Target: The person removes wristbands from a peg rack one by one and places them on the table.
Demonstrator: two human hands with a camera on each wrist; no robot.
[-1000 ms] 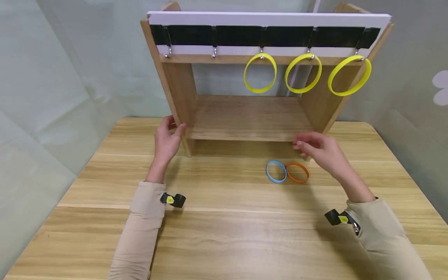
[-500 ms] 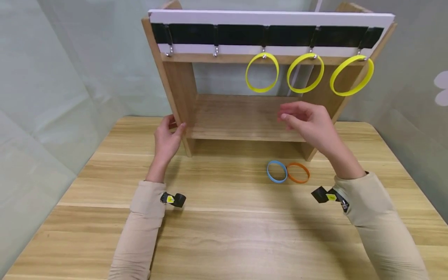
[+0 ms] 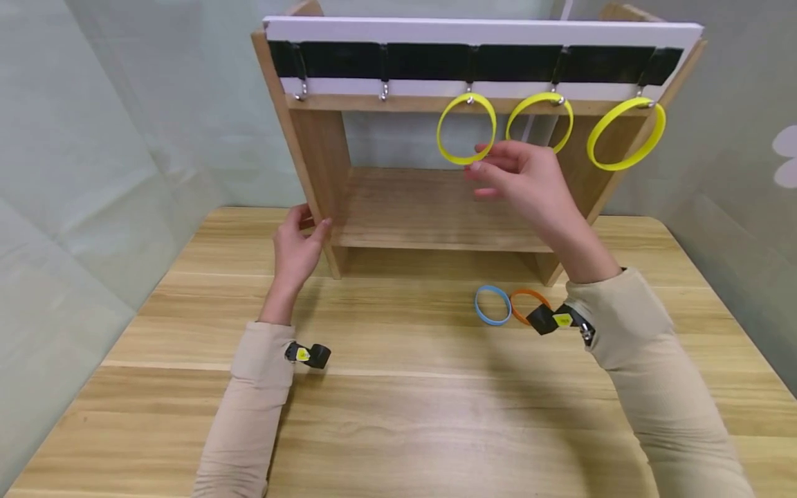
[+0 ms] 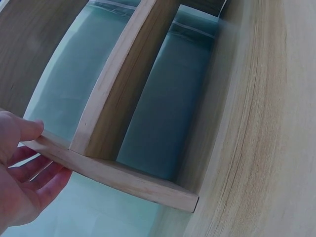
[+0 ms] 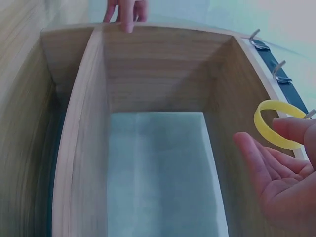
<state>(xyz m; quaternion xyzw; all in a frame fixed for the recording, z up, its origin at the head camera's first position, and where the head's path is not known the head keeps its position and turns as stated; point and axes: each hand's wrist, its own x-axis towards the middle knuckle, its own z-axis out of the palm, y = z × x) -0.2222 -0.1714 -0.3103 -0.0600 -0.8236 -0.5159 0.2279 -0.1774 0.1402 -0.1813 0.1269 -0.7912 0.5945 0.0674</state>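
Observation:
In the head view, my left hand (image 3: 299, 245) grips the left side panel (image 3: 299, 138) of a wooden shelf, thumb on one face and fingers on the other. The left wrist view shows that thumb over the panel's edge. My right hand (image 3: 529, 176) is raised to a yellow wristband (image 3: 439, 131) that hangs from the middle hook. Its thumb and index fingertip are right at the band's lower right. In the right wrist view, the thumb overlaps this yellow wristband (image 5: 269, 133) while the fingers stand apart from the thumb. A second yellow wristband (image 3: 535, 98) is partly hidden by this hand.
A third yellow wristband (image 3: 591, 149) hangs at the far right. Two bare hooks (image 3: 301, 91) are on the left of the white and black rail (image 3: 486, 31). A blue wristband (image 3: 495, 322) and an orange wristband (image 3: 529, 292) lie side by side on the table (image 3: 405, 415).
My right hand has risen from the shelf's lower right, moving up and left to the middle yellow wristband. The left hand keeps its place on the side panel.

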